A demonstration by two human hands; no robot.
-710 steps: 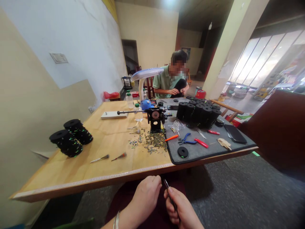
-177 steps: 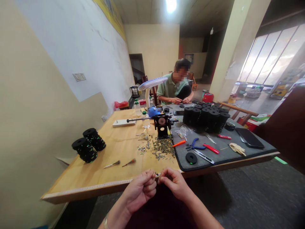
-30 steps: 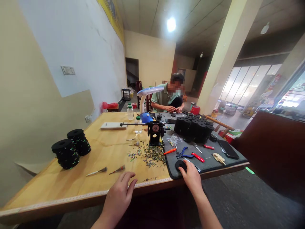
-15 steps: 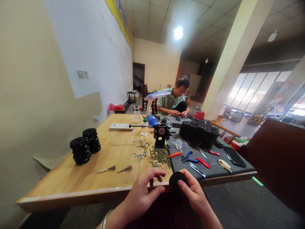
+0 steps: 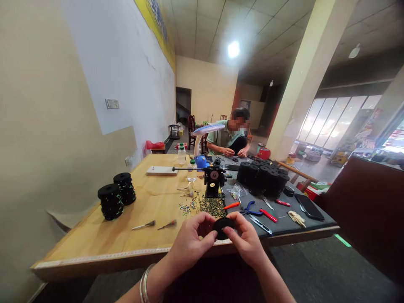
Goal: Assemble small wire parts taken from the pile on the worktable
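A black round disc (image 5: 223, 227) is held upright in front of the table's near edge. My right hand (image 5: 248, 237) grips it from the right, thumb on its face. On its left rim, my left hand (image 5: 195, 240) holds it between thumb and curled fingers. Just beyond my hands lies a scatter of small dark and gold pieces (image 5: 212, 206), with mixed coloured bits to its left. Behind these stands a small black machine (image 5: 212, 182) with a long thin rod pointing left.
Two stacks of black spools (image 5: 110, 202) stand at the left. Many black rolls (image 5: 261, 179), blue-handled pliers (image 5: 251, 210) and snips (image 5: 260, 224) lie on the grey mat. Across the table sits a person (image 5: 217, 141) near a blue lamp (image 5: 202, 161).
My left hand has closed onto the disc, which it stood apart from before. My right hand has moved the disc left and slightly up. The view has shifted a little.
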